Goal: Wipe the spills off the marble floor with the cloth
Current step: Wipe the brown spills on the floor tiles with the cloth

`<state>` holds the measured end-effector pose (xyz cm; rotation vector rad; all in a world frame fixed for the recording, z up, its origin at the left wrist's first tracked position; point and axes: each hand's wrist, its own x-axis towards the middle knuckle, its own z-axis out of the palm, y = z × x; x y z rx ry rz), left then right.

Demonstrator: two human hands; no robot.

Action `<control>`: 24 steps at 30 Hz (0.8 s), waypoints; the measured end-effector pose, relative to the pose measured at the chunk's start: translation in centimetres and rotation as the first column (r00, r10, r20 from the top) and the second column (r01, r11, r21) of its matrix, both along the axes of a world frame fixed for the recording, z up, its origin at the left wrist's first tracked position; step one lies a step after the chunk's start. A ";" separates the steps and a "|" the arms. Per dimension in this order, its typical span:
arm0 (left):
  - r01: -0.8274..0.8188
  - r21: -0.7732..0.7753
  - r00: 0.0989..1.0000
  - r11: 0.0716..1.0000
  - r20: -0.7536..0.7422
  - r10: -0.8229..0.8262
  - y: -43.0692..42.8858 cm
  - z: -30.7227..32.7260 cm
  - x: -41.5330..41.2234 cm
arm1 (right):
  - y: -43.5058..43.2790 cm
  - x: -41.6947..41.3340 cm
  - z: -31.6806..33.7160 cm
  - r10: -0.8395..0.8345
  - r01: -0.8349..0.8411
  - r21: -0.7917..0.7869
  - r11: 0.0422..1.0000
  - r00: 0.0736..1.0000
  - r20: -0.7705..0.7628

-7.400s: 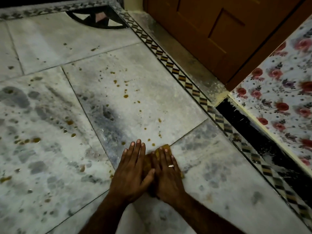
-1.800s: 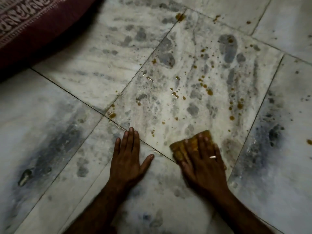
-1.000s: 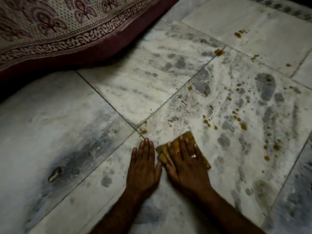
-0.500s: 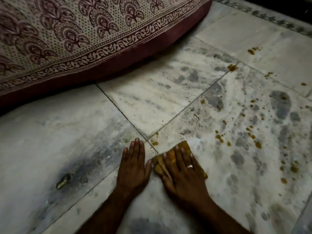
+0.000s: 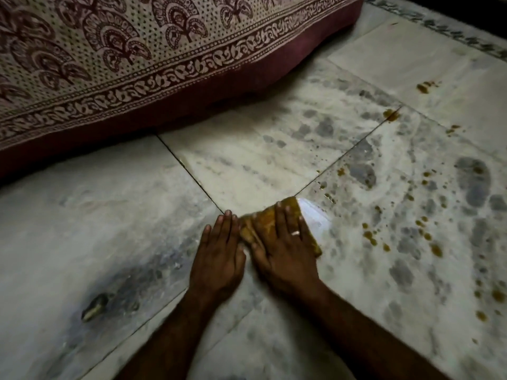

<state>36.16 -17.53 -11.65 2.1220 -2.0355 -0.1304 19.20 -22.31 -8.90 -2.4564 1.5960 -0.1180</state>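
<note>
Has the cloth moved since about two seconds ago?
Yes. The cloth under the right hand slid left toward the tile joint crossing, beside the left hand.

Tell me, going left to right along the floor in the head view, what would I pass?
Dark mark in the marble → left hand → right hand pressing the yellow cloth → brown spill drops.

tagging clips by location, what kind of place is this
Most likely a room in a home, perhaps a bedroom. The marble floor is laid in large veined tiles, a block-printed cover with a maroon edge hangs down to it, and a patterned inlay strip borders the tiles.
</note>
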 end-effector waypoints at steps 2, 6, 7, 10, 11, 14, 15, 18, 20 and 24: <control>-0.047 -0.011 0.998 0.999 -0.037 0.046 -0.1 -0.1 0.5 | 2.6 -2.0 0.0 0.153 -0.152 -0.047 0.987 0.988 0.015; -0.070 0.017 0.996 0.997 -0.053 0.071 -0.1 0.3 0.3 | 2.8 -6.6 0.1 0.179 -0.181 -0.024 0.983 0.980 -0.088; -0.077 0.021 0.996 0.997 -0.053 0.078 -0.1 0.3 0.2 | 1.4 -6.8 0.2 0.101 -0.102 0.001 0.995 0.988 -0.114; -0.094 0.026 0.994 0.995 -0.058 0.096 -0.2 0.2 0.2 | -4.5 -4.0 1.1 -0.069 0.076 0.063 0.995 0.992 -0.108; -0.090 0.029 0.994 0.996 -0.066 0.092 -0.1 0.3 0.2 | -6.2 -2.4 1.3 -0.089 0.096 0.087 0.992 0.993 -0.083; -0.075 0.001 0.988 0.997 -0.139 0.074 0.0 0.4 0.3 | -7.2 2.7 1.0 -0.026 0.030 0.109 0.994 0.999 -0.040; -0.078 -0.012 0.980 0.997 -0.184 0.074 -0.1 0.5 0.4 | -6.0 3.6 0.6 0.042 -0.039 0.070 0.997 0.998 -0.038; -0.067 -0.029 0.965 0.997 -0.257 0.057 0.2 0.5 0.9 | -1.1 1.4 0.1 0.300 -0.301 -0.052 0.952 0.954 -0.027; -0.033 -0.024 0.973 0.999 -0.228 0.027 0.2 0.5 0.9 | -0.4 -2.4 0.3 0.363 -0.366 -0.074 0.928 0.930 -0.053; 0.002 0.010 0.995 1.000 -0.095 -0.001 0.2 0.6 0.2 | -6.1 -2.6 0.8 0.111 -0.112 0.001 0.994 0.988 -0.107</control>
